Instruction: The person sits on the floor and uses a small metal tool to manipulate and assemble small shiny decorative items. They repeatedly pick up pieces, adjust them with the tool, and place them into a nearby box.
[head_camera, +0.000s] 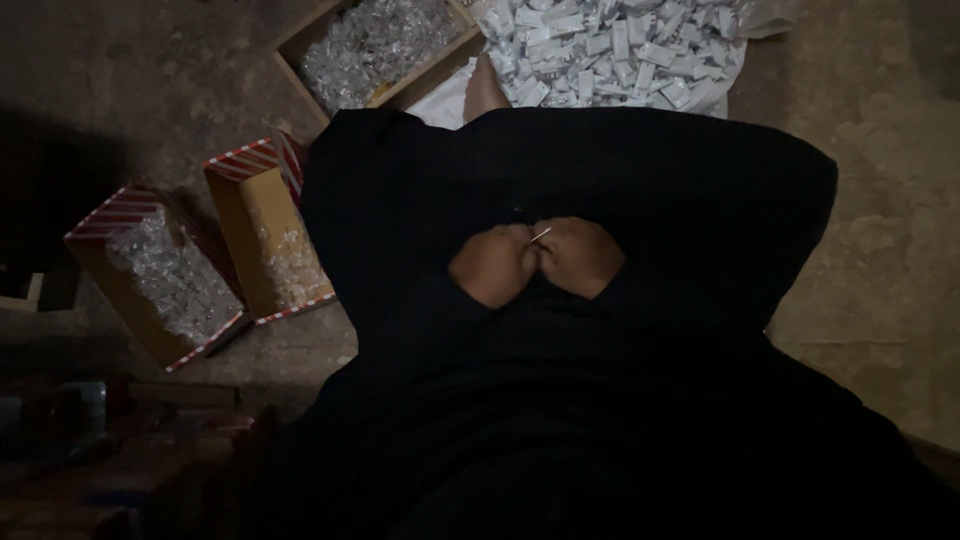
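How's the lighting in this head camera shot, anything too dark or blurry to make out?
Head view: dim overall. The left hand and right hand meet on black cloth with a thin pale piece between them, too small to identify. The white parts pile is brightest; the bottom-left corner is nearly black and blurred.

Matt black cloth (600, 420), cardboard boxes (250, 240)
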